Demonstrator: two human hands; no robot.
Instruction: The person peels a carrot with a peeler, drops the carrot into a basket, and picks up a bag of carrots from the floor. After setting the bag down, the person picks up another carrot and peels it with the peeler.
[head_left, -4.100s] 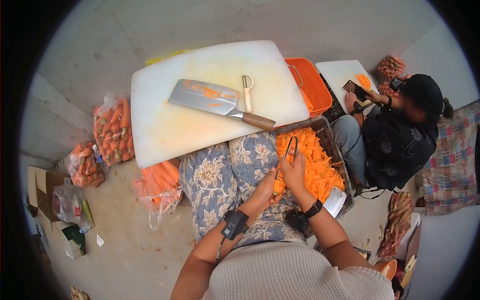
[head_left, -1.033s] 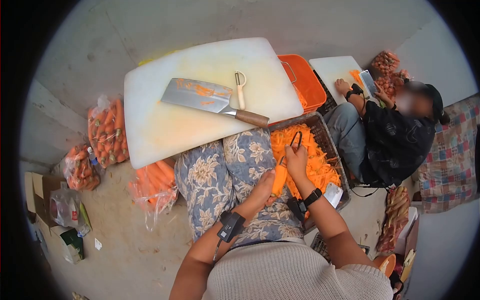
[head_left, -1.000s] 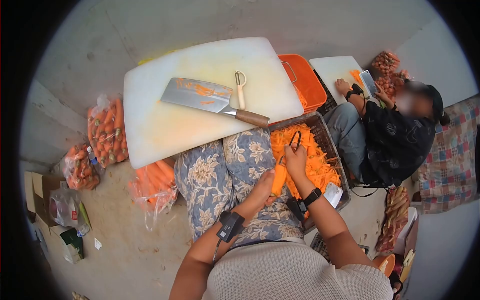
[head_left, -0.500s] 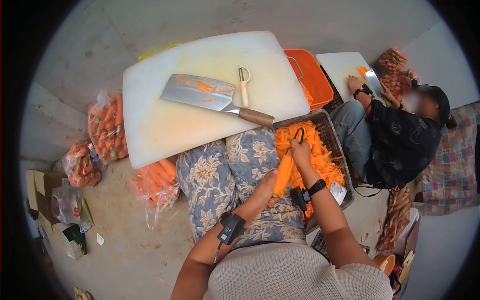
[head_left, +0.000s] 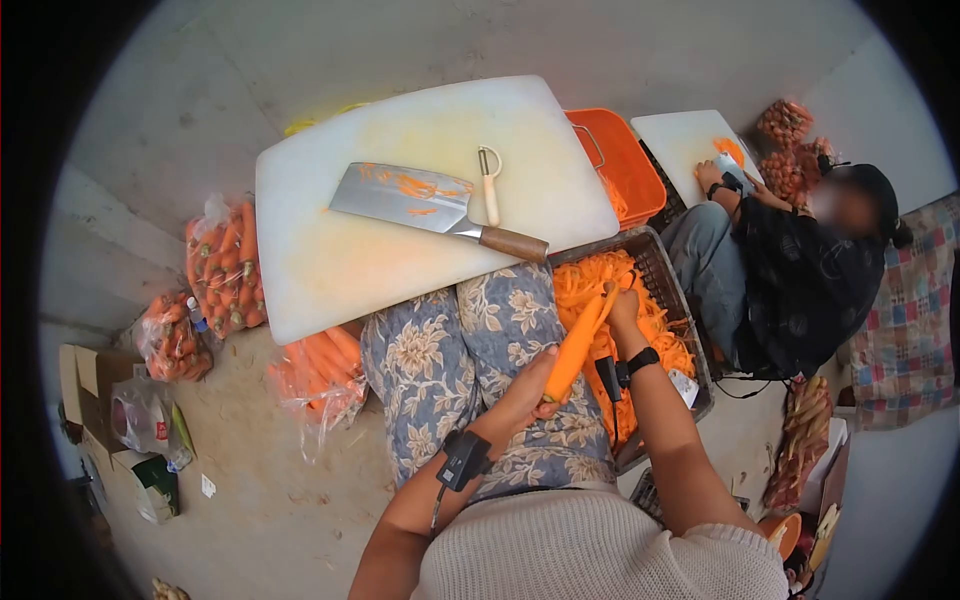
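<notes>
My left hand (head_left: 533, 388) is closed round the lower end of a peeled carrot (head_left: 575, 350), which slants up and to the right above my lap. My right hand (head_left: 622, 308) is closed at the carrot's far end on a peeler, mostly hidden now by the fingers; its black loop shows in the earlier frame. Below both hands, orange carrot peelings (head_left: 655, 325) fill a dark plastic crate (head_left: 683, 285). On the white cutting board (head_left: 330, 280) lie a cleaver (head_left: 410, 195) with a wooden handle and a second peeler (head_left: 489, 195) with a pale handle.
Bags of carrots (head_left: 228, 270) stand on the floor at left, another carrot bag (head_left: 318, 375) beside my knee. An orange bin (head_left: 640, 160) sits behind the crate. At right a co-worker (head_left: 810, 280) cuts on another white board (head_left: 680, 135). Cardboard boxes (head_left: 90, 390) stand far left.
My right hand has moved slightly down and to the right, and the peeler's black loop has gone mostly from sight. The carrot has tilted a little. The co-worker's knife has shifted.
</notes>
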